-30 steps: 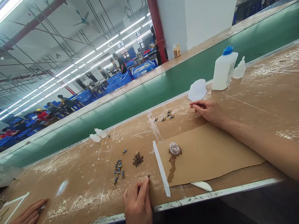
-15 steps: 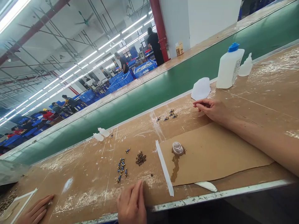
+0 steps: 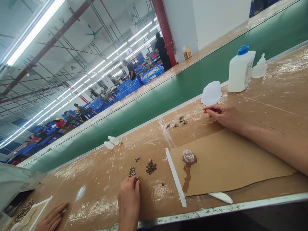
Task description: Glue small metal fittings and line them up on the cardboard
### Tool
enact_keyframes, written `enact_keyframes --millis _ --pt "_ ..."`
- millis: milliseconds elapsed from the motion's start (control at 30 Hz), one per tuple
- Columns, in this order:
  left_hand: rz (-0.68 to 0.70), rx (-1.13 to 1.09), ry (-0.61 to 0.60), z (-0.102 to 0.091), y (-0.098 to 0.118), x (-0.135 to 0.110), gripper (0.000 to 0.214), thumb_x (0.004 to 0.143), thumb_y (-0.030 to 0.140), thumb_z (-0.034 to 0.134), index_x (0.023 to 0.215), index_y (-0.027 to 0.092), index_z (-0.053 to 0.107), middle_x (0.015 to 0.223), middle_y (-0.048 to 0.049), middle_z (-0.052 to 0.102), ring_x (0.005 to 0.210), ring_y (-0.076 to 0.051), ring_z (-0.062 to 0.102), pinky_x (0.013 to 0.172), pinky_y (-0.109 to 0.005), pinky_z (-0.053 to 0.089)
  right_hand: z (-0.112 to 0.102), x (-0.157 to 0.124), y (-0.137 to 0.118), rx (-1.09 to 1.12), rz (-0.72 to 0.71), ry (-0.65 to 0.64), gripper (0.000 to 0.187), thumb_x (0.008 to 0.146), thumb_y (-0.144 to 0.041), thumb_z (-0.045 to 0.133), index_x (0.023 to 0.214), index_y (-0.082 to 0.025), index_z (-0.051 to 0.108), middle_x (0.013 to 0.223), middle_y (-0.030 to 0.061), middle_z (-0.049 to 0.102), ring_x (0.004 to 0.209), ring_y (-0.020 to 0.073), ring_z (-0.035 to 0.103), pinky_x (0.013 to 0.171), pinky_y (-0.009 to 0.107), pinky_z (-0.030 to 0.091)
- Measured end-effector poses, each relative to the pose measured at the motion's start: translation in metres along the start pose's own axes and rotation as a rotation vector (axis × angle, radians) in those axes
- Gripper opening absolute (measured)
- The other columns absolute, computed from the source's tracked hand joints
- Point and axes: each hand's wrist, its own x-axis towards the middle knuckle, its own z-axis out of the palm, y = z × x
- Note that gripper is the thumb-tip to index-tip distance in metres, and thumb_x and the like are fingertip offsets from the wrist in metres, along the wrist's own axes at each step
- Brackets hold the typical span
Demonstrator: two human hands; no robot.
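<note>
1. Left hand [image 3: 128,192]: at bottom centre of the frame, its fingers bunch down over the blue-and-gold parts [image 3: 131,171]. It is mostly closed, and the fingers hide whether it has hold of a part.
2. Right hand [image 3: 222,115]: its arm enters from the right edge. The hand rests on the surface [image 3: 91,179] just above the cardboard [image 3: 231,163], fingers loosely curled. Nothing shows in it, but I cannot rule out a tiny piece.
3. The main cluster of parts lies right at the left hand's fingertips. A few more parts [image 3: 176,124] sit well apart, left of the right hand. A pile of brown beads [image 3: 151,167] lies near the cluster.
4. On the cardboard stands a clear cup [image 3: 188,156], with a brown spill [image 3: 187,176] running from it. A white strip [image 3: 175,177] lies along the cardboard's edge. At upper right stand a blue-capped bottle [image 3: 240,72] and a dropper bottle [image 3: 260,67].
5. At lower left, a co-worker's hand [image 3: 51,213] appears to rest near a grey sleeve [image 3: 14,183]. Blue crates [image 3: 127,88] fill the upper left, beyond a green belt [image 3: 154,112].
6. Risk: a careless sweep of the left hand could scatter the tiny parts, and a knocked cup could wet them.
</note>
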Motion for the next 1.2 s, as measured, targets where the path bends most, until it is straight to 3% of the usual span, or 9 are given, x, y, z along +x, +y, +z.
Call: enact_keyframes --millis 200,367,467,600,667,767,867,1067,1200 --pt "-0.326 -0.245 -0.173 0.001 0.004 0.006 0.010 0.066 0.029 0.062 0.071 0.029 0.071 0.060 0.0006 0.067 0.050 -0.017 0.061 0.047 -0.029 0.049 -0.001 -0.001 -0.004 -0.014 0.001 -0.004 0.029 0.079 -0.037 0.053 0.094 -0.019 0.069 0.076 0.0031 0.068 0.065 0.0134 0.057 0.064 0.026 0.041" --pt "-0.571 -0.510 -0.239 0.002 0.022 0.001 0.031 0.070 0.043 0.063 0.084 0.018 0.071 0.066 -0.0036 0.068 0.059 -0.018 0.064 0.060 -0.032 0.054 -0.002 -0.002 -0.006 -0.009 -0.016 -0.014 0.030 0.079 -0.040 0.052 0.093 -0.019 0.069 0.076 0.0033 0.068 0.063 0.0137 0.055 0.066 0.028 0.041" --pt "-0.710 -0.767 -0.250 -0.001 0.031 -0.003 0.029 0.072 0.047 0.065 0.087 0.022 0.068 0.074 -0.0013 0.070 0.067 -0.019 0.067 0.070 -0.034 0.056 -0.001 -0.003 -0.007 -0.001 -0.033 -0.004 0.029 0.081 -0.040 0.050 0.092 -0.021 0.068 0.077 0.0023 0.067 0.062 0.0137 0.053 0.068 0.031 0.044" --pt "-0.882 -1.214 -0.380 -0.003 0.035 -0.006 0.011 0.067 0.038 0.075 0.073 0.031 0.070 0.075 0.0045 0.071 0.079 -0.021 0.069 0.083 -0.037 0.056 -0.001 -0.005 -0.007 0.006 -0.054 0.015 0.026 0.082 -0.041 0.046 0.089 -0.026 0.066 0.078 -0.0003 0.068 0.063 0.0138 0.053 0.073 0.033 0.047" --pt "-0.914 -1.311 -0.403 -0.002 0.034 -0.007 0.011 0.064 0.036 0.077 0.073 0.033 0.071 0.076 0.0056 0.071 0.079 -0.022 0.070 0.086 -0.039 0.056 0.000 -0.004 -0.006 0.011 -0.062 0.010 0.025 0.082 -0.041 0.046 0.089 -0.028 0.066 0.078 -0.0013 0.068 0.063 0.0137 0.053 0.073 0.034 0.048" --pt "-0.941 -1.334 -0.371 0.003 0.037 -0.009 0.016 0.061 0.035 0.080 0.075 0.035 0.073 0.077 0.0068 0.072 0.077 -0.022 0.070 0.086 -0.040 0.057 0.001 -0.003 -0.003 0.024 -0.075 0.008 0.024 0.082 -0.040 0.046 0.089 -0.027 0.066 0.079 -0.0014 0.069 0.065 0.0133 0.055 0.074 0.035 0.048" --pt "-0.975 -1.337 -0.324 0.005 0.050 -0.011 0.017 0.055 0.035 0.083 0.068 0.032 0.072 0.070 0.0069 0.071 0.068 -0.019 0.069 0.081 -0.034 0.059 0.001 -0.002 -0.001 0.036 -0.085 0.017 0.023 0.082 -0.037 0.047 0.089 -0.027 0.066 0.080 -0.0016 0.070 0.066 0.0128 0.057 0.075 0.035 0.048" --pt "-1.031 -1.268 -0.042 -0.001 0.090 -0.005 0.023 0.044 0.035 0.086 0.059 0.028 0.071 0.054 0.0035 0.065 0.052 -0.014 0.063 0.063 -0.024 0.059 0.001 -0.001 -0.002 0.056 -0.094 0.038 0.019 0.080 -0.034 0.050 0.084 -0.028 0.068 0.075 -0.0020 0.069 0.063 0.0151 0.058 0.068 0.034 0.048" --pt "-1.066 -1.189 -0.040 0.004 0.095 0.004 0.029 0.030 0.033 0.087 0.052 0.025 0.071 0.053 -0.0013 0.065 0.052 -0.019 0.064 0.053 -0.025 0.057 0.001 0.001 -0.002 0.066 -0.106 0.053 0.017 0.080 -0.028 0.052 0.083 -0.027 0.069 0.077 -0.0013 0.070 0.063 0.0157 0.059 0.065 0.032 0.047"
